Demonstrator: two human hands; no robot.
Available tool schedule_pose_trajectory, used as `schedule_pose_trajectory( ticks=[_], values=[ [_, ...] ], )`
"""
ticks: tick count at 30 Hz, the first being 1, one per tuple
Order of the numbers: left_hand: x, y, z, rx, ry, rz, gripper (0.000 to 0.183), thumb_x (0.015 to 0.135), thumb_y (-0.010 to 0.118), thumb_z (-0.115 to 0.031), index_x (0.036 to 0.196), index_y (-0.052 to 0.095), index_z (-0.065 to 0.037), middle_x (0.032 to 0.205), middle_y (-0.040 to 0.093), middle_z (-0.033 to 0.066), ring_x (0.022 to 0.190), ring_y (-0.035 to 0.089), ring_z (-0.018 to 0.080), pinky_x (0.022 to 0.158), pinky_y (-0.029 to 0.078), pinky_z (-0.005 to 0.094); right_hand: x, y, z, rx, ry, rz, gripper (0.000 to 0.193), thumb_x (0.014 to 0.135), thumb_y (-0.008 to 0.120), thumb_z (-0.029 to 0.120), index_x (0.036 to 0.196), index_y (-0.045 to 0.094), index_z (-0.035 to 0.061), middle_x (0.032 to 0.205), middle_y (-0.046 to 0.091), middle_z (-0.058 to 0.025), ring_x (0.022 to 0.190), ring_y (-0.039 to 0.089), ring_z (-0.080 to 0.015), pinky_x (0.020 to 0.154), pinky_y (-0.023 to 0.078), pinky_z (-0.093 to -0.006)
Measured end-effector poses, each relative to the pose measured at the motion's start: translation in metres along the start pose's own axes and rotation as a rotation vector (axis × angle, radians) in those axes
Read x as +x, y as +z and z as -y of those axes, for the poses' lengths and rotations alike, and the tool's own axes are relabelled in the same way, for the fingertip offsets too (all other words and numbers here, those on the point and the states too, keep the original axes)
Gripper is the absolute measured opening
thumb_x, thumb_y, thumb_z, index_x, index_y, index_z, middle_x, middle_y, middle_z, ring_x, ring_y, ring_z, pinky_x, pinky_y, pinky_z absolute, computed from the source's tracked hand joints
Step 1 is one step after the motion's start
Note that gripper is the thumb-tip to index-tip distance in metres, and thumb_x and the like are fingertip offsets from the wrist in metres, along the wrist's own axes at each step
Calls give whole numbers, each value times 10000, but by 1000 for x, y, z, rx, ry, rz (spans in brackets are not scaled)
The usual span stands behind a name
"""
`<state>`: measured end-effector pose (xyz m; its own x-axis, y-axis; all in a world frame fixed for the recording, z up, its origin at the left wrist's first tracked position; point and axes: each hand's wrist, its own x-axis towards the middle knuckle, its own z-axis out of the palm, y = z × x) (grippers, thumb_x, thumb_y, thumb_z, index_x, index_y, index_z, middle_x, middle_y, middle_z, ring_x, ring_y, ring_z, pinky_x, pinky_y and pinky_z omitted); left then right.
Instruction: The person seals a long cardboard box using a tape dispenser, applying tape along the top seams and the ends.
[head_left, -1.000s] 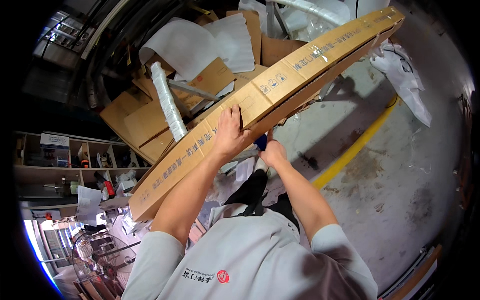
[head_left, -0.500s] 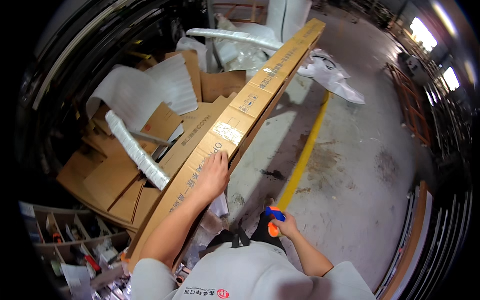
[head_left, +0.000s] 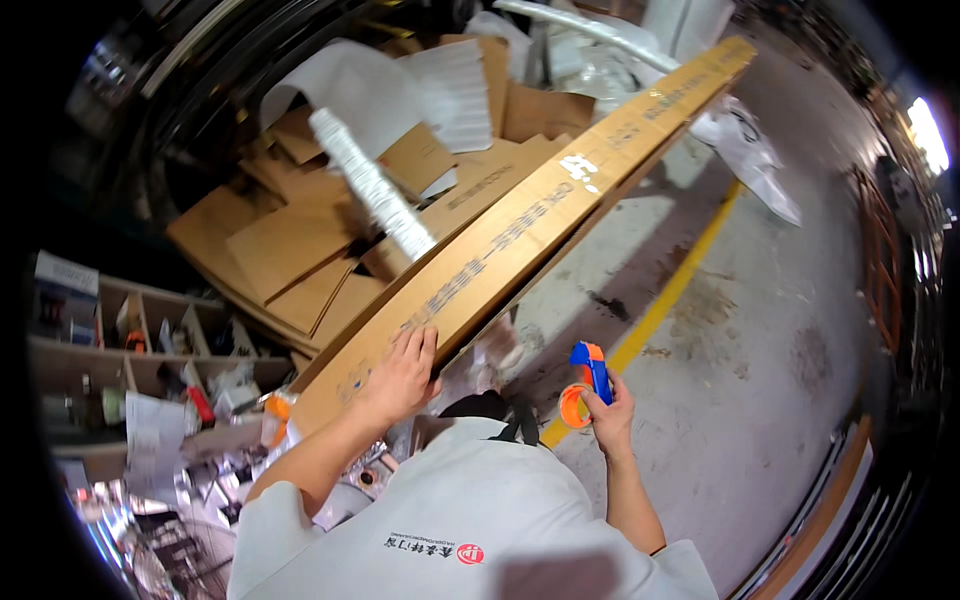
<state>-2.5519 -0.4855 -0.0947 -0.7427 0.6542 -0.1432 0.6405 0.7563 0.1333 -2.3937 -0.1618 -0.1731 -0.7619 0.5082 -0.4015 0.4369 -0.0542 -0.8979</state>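
A long narrow cardboard box [head_left: 500, 240] runs diagonally from the lower left to the far upper right, with printing and a shiny strip of tape along its top. My left hand [head_left: 400, 378] lies on the near part of the box, fingers stretched flat across its top face close to the right edge. To the right of the box, my right hand [head_left: 612, 412] grips an orange and blue tape dispenser [head_left: 592, 375]. The dispenser is held up above the floor, apart from the box; its orange round part faces left.
Loose cardboard sheets [head_left: 290, 245], white foam sheet [head_left: 340, 95] and a silver-wrapped length [head_left: 370, 185] lie left of the box. A compartment shelf [head_left: 110, 365] with small items stands at lower left. A yellow line [head_left: 670, 300] crosses the floor; long profiles [head_left: 810, 520] lie at right.
My left hand has slid along the box toward its near end. My right hand has raised the tape dispenser and turned it. The view has shifted to the left.
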Motion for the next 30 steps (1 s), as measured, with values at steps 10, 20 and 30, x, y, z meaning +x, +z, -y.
schedule_pose_trajectory(
  ticks=[10, 20, 30],
  values=[
    [-16, 10, 19, -16, 113, -39, 805, 786, 727, -164, 1433, 359, 141, 1353, 486, 295, 1267, 478, 434, 1107, 401, 469, -55, 48, 32, 153, -45, 165, 666, 847, 745, 40, 1427, 448, -104, 1112, 659, -81, 906, 639, -116, 824, 538, -263],
    [-14, -9, 25, -238, 217, -99, 618, 836, 695, -237, 1321, 513, 101, 1200, 595, 231, 1160, 575, 373, 1005, 461, 457, -107, 72, 49, -95, -293, 41, 767, 815, 755, 43, 1490, 408, -70, 1153, 671, -139, 1029, 657, -176, 923, 516, -302],
    [48, -55, 69, -1646, 167, 383, 443, 1080, 382, -256, 1066, 693, 58, 946, 701, 79, 890, 599, 143, 855, 495, 329, -70, 141, 150, -635, -1056, 127, 689, 666, 856, 139, 1326, 665, 106, 838, 597, -127, 643, 575, -260, 564, 471, -373]
  ],
)
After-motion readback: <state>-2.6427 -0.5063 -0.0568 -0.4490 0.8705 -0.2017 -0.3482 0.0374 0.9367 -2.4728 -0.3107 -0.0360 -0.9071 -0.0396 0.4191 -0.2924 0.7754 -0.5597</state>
